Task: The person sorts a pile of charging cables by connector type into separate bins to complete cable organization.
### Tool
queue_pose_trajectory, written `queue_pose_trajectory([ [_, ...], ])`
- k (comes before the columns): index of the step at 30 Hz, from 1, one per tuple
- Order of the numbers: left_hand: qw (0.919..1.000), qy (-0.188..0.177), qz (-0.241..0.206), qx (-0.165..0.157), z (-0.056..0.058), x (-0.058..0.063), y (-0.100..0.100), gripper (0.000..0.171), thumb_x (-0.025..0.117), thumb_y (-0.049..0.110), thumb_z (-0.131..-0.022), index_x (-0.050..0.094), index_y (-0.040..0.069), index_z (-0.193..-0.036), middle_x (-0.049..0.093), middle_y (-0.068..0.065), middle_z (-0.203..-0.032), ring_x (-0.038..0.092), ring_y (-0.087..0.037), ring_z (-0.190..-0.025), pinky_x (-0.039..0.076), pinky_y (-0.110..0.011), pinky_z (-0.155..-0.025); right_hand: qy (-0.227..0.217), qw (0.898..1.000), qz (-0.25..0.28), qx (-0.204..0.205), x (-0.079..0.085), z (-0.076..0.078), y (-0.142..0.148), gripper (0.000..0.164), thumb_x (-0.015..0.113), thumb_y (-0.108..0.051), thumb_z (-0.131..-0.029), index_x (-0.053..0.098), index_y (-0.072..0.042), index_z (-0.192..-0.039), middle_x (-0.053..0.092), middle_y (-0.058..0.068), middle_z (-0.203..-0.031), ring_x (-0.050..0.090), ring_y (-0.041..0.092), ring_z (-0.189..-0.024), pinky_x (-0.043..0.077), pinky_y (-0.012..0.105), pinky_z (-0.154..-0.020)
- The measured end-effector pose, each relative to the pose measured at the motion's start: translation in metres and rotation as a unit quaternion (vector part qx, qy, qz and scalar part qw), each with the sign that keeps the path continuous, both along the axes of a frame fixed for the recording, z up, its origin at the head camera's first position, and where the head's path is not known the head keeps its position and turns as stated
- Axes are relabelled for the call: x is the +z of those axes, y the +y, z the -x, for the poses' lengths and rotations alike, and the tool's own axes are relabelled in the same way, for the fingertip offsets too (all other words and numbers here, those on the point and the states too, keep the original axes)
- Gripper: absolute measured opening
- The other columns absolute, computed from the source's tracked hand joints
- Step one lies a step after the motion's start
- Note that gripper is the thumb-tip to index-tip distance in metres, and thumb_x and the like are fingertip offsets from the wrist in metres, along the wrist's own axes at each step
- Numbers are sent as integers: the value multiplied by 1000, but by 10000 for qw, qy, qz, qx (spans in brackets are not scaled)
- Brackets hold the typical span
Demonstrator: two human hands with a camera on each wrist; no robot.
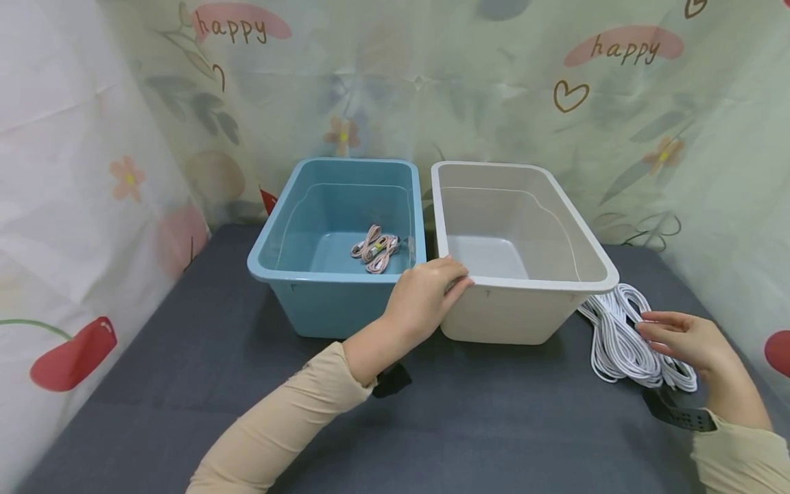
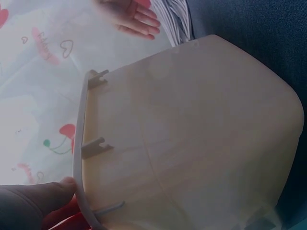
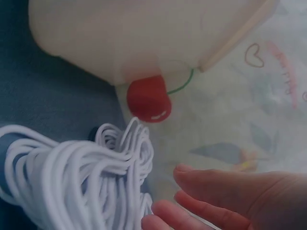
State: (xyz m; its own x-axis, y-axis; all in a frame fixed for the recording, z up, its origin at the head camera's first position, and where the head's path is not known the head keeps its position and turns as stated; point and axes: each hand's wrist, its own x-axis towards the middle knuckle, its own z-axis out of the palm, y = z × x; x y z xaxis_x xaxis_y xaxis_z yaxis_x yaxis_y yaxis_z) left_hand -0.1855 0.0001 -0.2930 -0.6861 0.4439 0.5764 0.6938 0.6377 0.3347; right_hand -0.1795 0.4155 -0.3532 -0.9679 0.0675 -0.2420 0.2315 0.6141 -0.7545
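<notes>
L hand grips the near L corner of the white bin by its rim, thumb on one side, fingers on the other. R hand holds nothing: fingers loosely extended, thumb apart, just beside/over the white cable bundle; can't tell if fingertips touch it. Bundle lies on the dark tabletop, R of white bin, its far L end partly hidden by the bin's near R corner. Blue bin stands just L of white bin, w/ a pinkish cord bundle on its floor, R side. Patterned curtain at far side.
</notes>
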Motion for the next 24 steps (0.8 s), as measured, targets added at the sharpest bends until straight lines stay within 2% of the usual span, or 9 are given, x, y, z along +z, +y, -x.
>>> queue_pose_trajectory([
  [3,10000,42,-18,-11,0,-1,1,15,61,19,-91,71,9,-93,72,-3,-95,68,-16,-99,55,-27,-88,-120,9994,-328,69,-5,0,2,57,58,-36,-91,49,8,-125,60,-28,-82,57,-13,-73,53,13,-65],
  [5,10000,56,-43,-9,0,-2,1,15,61,19,-91,71,9,-93,72,-3,-94,68,-15,-97,55,-27,-88,-180,9988,-445,77,-7,0,3,65,58,-36,-91,41,15,-128,63,-23,-86,56,-13,-73,53,14,-65],
  [9,9999,38,-102,10,-1,-3,1,14,61,19,-90,71,9,-94,72,-3,-95,68,-16,-99,55,-27,-88,-307,9971,-691,117,-12,1,7,65,59,-37,-90,44,14,-127,66,-12,-91,51,-14,-72,51,16,-64],
  [13,9999,52,-152,30,-1,-4,1,14,62,19,-90,71,9,-94,72,-3,-96,67,-17,-102,55,-28,-88,-429,9957,-813,138,-16,3,9,61,60,-38,-90,49,12,-124,67,-9,-93,48,-12,-73,51,18,-65],
  [20,9996,77,-271,54,-1,-5,0,13,63,18,-89,71,10,-93,72,-2,-95,67,-16,-102,55,-26,-86,-491,9935,-1032,8,-16,4,10,68,60,-42,-88,46,13,-127,69,7,-100,49,-9,-73,53,22,-66],
  [22,9995,47,-314,74,0,-5,1,13,63,18,-89,71,9,-94,72,-2,-95,66,-16,-105,55,-26,-87,-493,9934,-1038,-61,-16,4,9,68,61,-43,-88,48,12,-126,69,5,-99,49,-8,-72,53,21,-65],
  [24,9993,4,-348,114,-1,-5,1,14,63,18,-89,71,9,-96,73,-3,-97,65,-17,-108,55,-27,-88,-492,9940,-960,-167,-16,3,8,68,62,-44,-86,51,11,-124,68,-3,-92,49,-6,-71,52,21,-64],
])
